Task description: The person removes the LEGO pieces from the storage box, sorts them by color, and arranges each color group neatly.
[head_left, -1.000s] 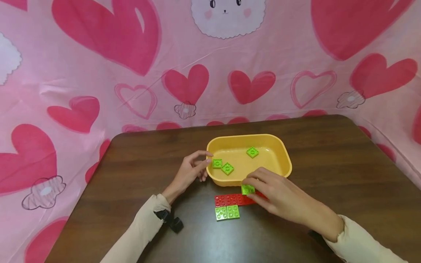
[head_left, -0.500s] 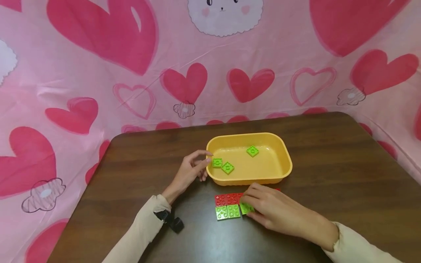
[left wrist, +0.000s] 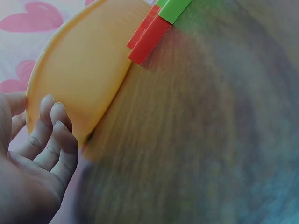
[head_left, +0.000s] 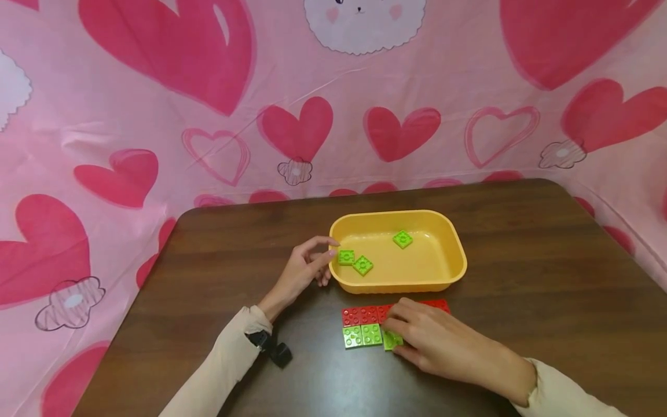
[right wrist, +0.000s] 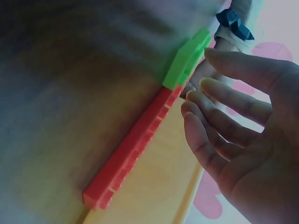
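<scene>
My left hand holds the left rim of a yellow tub; in the left wrist view its other fingers curl beside the outer wall. At the near side of the tub, my right hand has thumb and fingertips at a square green brick and pinches it, its right part hidden. This brick lies just right of two green bricks, with a narrow gap between. Behind them runs a row of red bricks, partly covered by the right hand. The right wrist view shows the red row side-on.
Inside the tub lie three green bricks, two at the left and one toward the back. The dark wooden table reaches back to a pink cloth with hearts. A black strap is on the left sleeve.
My right hand has brought the green brick from the tub's front rim down toward the near side, beside the two green bricks. My left hand has stayed at the tub.
</scene>
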Motion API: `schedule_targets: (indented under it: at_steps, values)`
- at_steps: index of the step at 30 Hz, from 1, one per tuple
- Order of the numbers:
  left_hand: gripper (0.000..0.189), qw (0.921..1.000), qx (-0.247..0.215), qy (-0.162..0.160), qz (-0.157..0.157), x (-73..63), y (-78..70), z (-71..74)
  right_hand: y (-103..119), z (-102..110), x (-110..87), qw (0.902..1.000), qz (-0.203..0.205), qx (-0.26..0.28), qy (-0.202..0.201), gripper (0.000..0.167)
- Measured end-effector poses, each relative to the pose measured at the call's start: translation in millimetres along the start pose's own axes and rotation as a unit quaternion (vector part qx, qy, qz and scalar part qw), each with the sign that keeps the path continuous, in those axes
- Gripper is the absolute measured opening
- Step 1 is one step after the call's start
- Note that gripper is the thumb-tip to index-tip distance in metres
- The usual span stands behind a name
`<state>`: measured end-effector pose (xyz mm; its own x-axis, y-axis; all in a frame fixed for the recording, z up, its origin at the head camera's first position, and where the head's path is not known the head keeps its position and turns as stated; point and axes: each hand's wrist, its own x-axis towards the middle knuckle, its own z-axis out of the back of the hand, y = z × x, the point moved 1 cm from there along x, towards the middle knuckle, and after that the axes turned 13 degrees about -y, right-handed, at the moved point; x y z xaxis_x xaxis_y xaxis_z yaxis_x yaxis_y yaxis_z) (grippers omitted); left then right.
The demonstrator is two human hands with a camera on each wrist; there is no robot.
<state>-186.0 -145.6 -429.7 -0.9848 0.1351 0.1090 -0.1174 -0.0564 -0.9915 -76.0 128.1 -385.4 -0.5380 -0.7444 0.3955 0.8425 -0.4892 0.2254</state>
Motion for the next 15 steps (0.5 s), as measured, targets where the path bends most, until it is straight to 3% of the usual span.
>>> schedule_targets:
  at_steps: [7, 15]
  values:
    - [0.026, 1.0000, -0.003, -0.001, 0.000, 0.1, -1.3, 0.2, -2.9, 3.0, -1.5, 0.9986, -0.037, -0.011, 0.036, 0.023]
    - [0.025, 1.0000, -0.005, 0.001, 0.003, 0.2, 0.6, 0.7, -4.3, -1.9, -2.4, 0.9988, -0.030, -0.030, 0.022, 0.022]
